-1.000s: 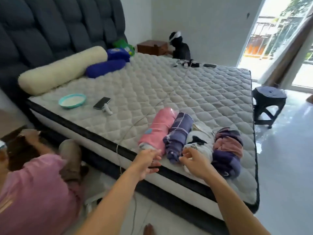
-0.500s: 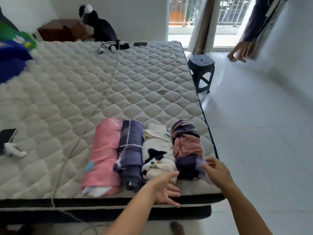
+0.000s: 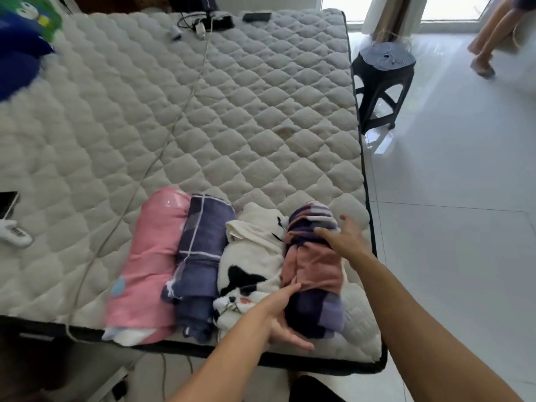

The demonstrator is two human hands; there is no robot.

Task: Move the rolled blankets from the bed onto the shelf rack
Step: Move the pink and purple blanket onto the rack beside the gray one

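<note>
Both hands moved onto purple-pink blanket roll (image 3: 313, 268), left hand (image 3: 282, 320) grip cupping its end, right hand (image 3: 343, 237) flat (no readable labels)

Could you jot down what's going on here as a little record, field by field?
Place: bed with a bare quilted top
Rolled blankets: four side by side at the near edge: pink blanket, navy checked blanket, white blanket, purple and pink blanket
Left hand: cupping the near end of the purple and pink blanket
Right hand: fingers laid over its far end
Lifted yet: not visibly
Shelf rack: not in view
Beside the bed: dark stool
</note>
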